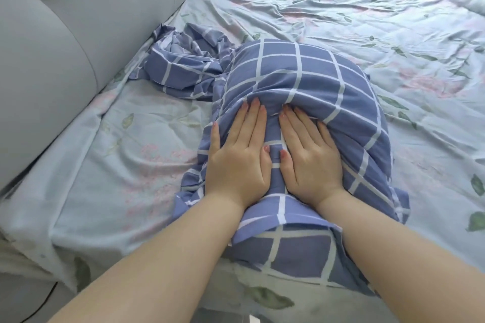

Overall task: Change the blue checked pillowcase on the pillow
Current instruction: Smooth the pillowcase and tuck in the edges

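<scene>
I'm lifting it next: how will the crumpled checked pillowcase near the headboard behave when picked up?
Probably floppy: the crumpled pillowcase lies in loose folds, so it should drape and sag. Likely light, being thin cloth. Unlikely to roll: it lies slumped.

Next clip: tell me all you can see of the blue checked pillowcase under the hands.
The blue checked pillowcase is soft cloth, blue with a white grid. Its far half bulges, filled out; its near half lies flatter, creased and loose at the edges. It lies on the floral sheet. The left hand and right hand press flat on its middle, side by side.
</scene>
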`<state>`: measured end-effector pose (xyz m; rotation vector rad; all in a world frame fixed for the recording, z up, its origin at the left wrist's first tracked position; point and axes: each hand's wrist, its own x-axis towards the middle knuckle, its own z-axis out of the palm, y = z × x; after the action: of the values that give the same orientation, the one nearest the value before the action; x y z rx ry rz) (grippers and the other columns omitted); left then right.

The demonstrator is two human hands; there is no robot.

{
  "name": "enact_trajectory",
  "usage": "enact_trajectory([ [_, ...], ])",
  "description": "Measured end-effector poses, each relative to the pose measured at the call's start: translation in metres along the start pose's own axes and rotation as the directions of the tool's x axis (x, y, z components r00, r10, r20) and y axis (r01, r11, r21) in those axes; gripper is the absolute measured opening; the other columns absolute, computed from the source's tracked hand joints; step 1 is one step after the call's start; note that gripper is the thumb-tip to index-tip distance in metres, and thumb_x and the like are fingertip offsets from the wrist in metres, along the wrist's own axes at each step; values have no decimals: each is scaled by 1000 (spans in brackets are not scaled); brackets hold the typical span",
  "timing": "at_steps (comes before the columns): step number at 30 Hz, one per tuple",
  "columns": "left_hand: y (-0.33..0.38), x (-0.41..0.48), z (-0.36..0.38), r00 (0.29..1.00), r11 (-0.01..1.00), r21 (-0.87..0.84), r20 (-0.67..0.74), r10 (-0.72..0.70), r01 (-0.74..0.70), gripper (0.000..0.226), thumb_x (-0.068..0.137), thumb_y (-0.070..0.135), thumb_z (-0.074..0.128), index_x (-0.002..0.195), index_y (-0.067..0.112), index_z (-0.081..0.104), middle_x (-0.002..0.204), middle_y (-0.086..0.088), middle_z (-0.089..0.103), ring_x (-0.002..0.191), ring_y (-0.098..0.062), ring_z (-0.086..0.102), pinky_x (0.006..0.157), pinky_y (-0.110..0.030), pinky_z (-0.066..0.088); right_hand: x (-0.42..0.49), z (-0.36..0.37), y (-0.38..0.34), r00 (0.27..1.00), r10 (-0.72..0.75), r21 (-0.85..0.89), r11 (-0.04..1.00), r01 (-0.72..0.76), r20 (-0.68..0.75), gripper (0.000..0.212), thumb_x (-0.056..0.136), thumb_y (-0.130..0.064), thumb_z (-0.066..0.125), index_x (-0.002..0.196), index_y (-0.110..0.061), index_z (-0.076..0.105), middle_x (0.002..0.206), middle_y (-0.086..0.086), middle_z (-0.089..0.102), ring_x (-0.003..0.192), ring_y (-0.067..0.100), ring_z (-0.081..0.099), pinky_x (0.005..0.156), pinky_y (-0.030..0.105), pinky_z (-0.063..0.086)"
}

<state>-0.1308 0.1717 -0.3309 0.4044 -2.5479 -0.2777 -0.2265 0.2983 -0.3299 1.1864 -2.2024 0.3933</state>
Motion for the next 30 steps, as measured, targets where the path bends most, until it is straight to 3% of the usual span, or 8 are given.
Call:
enact_trajectory([
  [5,3,-4,-6,999,999,1,-13,33,-33,60,98,33,24,155,17,23,163,3,17,150,-9,13,122,-48,5,-1,-11,-5,999,12,0,1000,-12,40,58,102,-33,21,140,1,49,146,18,49,135,32,47,111,50,35],
  [10,6,-43,-29,996,999,-19,81,47,-46,59,98,33,20,156,19,22,163,6,14,150,-9,11,122,-48,11,-33,-40,-27,996,46,-48,998,-43,80,58,103,-37,24,143,-1,46,150,16,43,140,29,41,113,51,33],
  [13,6,-63,-42,977,1000,-21,214,21,-17,64,95,41,6,156,24,8,164,11,0,150,-4,-1,122,-46,3,-47,-60,-44,989,23,-104,995,-8,143,54,102,-37,32,143,-5,47,151,13,43,140,29,41,111,52,35],
  [16,7,-72,-58,945,1000,9,327,-8,6,72,87,48,-11,155,27,-7,161,15,-13,147,-1,-13,122,-46,0,-55,-80,-56,976,43,-114,993,-19,215,50,99,-39,38,136,-9,55,140,12,53,128,30,47,100,56,44],
  [19,7,-81,-73,924,999,31,380,-38,29,77,82,53,-16,155,29,-10,162,15,-17,148,-4,-16,122,-49,1,-73,-98,-67,934,150,-59,989,-138,325,68,100,-58,20,147,-15,45,154,5,40,143,29,36,111,58,34],
  [21,6,-93,-79,923,998,19,381,-57,54,75,84,56,-13,155,31,-12,162,14,-18,149,-8,-17,121,-51,0,-85,-102,-72,910,178,-45,984,-174,374,81,96,-68,4,154,-18,30,162,1,23,150,27,18,115,58,22],
  [23,7,-102,-78,935,997,25,348,-72,68,71,88,56,-8,155,33,-12,162,12,-18,149,-13,-17,120,-51,1,-89,-101,-75,906,183,-59,983,-174,382,81,95,-68,3,155,-17,26,164,2,17,151,28,13,116,60,21],
  [30,1,-82,-43,979,993,110,192,-72,51,62,98,43,17,157,26,6,165,1,4,152,-22,5,115,-60,21,-73,-65,-67,918,183,-122,981,-148,351,75,95,-57,23,153,-11,30,162,11,23,148,35,21,111,64,22],
])
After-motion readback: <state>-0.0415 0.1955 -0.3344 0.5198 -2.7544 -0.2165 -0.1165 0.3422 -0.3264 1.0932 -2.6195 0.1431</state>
